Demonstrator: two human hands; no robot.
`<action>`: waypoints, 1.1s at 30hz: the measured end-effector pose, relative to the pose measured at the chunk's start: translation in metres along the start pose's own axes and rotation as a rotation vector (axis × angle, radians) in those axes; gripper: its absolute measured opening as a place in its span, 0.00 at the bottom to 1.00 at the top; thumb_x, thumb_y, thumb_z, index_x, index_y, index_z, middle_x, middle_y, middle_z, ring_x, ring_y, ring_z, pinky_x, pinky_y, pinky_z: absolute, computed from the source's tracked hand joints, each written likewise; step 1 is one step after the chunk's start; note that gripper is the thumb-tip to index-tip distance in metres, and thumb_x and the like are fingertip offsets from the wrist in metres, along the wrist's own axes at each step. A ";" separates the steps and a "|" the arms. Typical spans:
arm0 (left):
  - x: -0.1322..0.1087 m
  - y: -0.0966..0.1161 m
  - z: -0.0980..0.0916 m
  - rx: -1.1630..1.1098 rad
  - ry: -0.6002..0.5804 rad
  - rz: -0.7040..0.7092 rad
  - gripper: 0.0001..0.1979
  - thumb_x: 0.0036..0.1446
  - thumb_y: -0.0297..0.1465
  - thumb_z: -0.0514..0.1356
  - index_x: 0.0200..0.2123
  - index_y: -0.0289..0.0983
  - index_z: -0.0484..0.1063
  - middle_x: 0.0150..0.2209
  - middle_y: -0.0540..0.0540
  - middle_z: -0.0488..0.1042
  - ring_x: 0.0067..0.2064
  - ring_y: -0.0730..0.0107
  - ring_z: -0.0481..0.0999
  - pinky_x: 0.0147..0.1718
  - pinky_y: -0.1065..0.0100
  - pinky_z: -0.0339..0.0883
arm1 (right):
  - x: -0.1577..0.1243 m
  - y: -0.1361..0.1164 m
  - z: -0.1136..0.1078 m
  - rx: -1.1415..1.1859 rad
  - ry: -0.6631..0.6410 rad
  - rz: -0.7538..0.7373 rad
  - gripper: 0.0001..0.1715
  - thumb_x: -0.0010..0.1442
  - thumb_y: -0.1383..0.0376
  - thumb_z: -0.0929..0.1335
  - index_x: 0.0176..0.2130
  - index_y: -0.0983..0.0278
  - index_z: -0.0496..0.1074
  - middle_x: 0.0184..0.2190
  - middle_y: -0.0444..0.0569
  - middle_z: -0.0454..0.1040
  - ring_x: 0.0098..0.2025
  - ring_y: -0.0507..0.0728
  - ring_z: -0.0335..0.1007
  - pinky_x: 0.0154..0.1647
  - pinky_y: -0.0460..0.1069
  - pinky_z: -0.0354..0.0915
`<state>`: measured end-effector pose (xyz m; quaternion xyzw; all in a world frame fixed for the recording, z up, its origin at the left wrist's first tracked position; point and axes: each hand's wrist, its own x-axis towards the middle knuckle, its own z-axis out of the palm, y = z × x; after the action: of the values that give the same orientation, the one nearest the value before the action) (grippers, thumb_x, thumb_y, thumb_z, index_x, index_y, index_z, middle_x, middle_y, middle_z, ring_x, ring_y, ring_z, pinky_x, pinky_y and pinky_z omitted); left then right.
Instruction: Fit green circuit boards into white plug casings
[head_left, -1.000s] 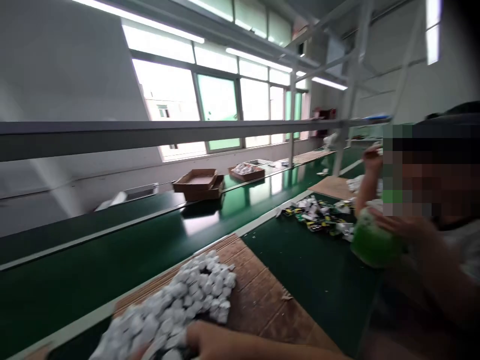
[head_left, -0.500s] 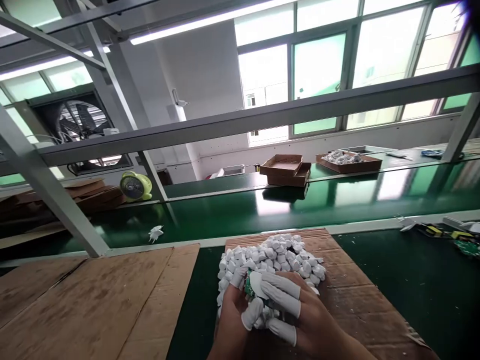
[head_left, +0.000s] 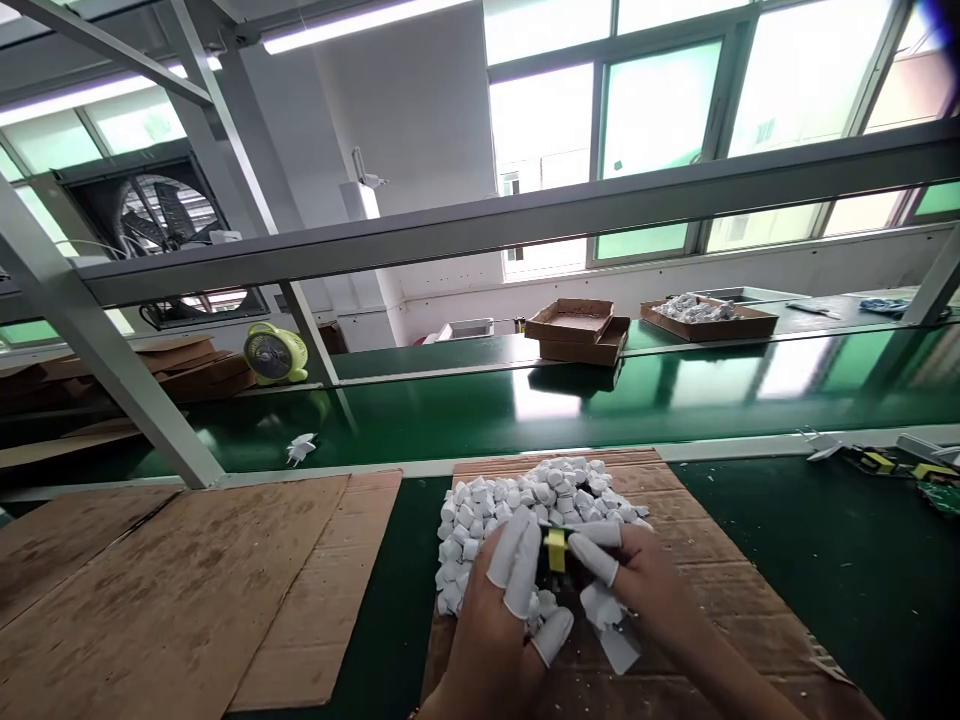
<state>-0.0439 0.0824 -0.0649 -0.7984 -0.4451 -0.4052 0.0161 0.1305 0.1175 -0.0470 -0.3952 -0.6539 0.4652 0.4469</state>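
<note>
Both my hands work over a heap of small white paper-wrapped parts [head_left: 525, 500], and white finger cots cover several fingertips. My left hand [head_left: 487, 640] and my right hand [head_left: 645, 600] pinch a small black component with a yellow band [head_left: 556, 552] between them. A torn piece of white wrapping [head_left: 611, 628] hangs below my right hand. The heap lies on a brown cardboard sheet [head_left: 712, 610], which is partly hidden by my hands.
Green conveyor belts [head_left: 675, 390] run across the view beneath a grey metal rail [head_left: 480, 245]. Cardboard sheets [head_left: 172, 560] lie to the left. Brown trays [head_left: 709, 322] stand on the far belt, and loose components [head_left: 877, 462] lie to the right.
The view has swung from the side toward the heap and steadied. The white wrapping has come away, exposing the black and yellow component between my hands.
</note>
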 end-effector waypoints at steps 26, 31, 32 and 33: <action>0.033 -0.014 -0.025 -1.703 0.231 -0.986 0.15 0.62 0.36 0.52 0.45 0.32 0.68 0.32 0.42 0.75 0.34 0.64 0.76 0.31 0.67 0.71 | 0.070 0.009 0.000 -1.317 0.061 -0.078 0.12 0.47 0.76 0.61 0.29 0.70 0.73 0.32 0.58 0.72 0.44 0.65 0.63 0.44 0.54 0.57; 0.034 -0.010 -0.024 -1.783 0.187 -0.988 0.19 0.64 0.35 0.47 0.53 0.31 0.62 0.30 0.42 0.75 0.32 0.64 0.75 0.29 0.68 0.69 | 0.069 0.013 -0.003 -1.341 0.033 -0.076 0.11 0.48 0.74 0.62 0.30 0.69 0.73 0.33 0.57 0.72 0.45 0.64 0.63 0.45 0.53 0.56; 0.033 -0.009 -0.023 -1.789 0.176 -0.984 0.19 0.64 0.36 0.47 0.53 0.30 0.62 0.30 0.42 0.75 0.32 0.63 0.75 0.29 0.68 0.69 | 0.069 0.014 -0.003 -1.345 0.032 -0.077 0.11 0.49 0.74 0.62 0.30 0.69 0.73 0.34 0.57 0.72 0.45 0.63 0.63 0.45 0.53 0.55; 0.033 -0.008 -0.022 -1.794 0.164 -0.980 0.20 0.64 0.36 0.48 0.53 0.29 0.63 0.30 0.41 0.75 0.32 0.63 0.75 0.29 0.67 0.69 | 0.069 0.015 -0.003 -1.348 0.033 -0.076 0.11 0.49 0.74 0.62 0.30 0.68 0.73 0.34 0.57 0.72 0.45 0.63 0.62 0.46 0.53 0.55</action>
<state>-0.0552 0.1017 -0.0312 -0.2169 -0.2528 -0.6041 -0.7239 0.1154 0.1864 -0.0455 -0.5716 -0.8077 -0.0667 0.1286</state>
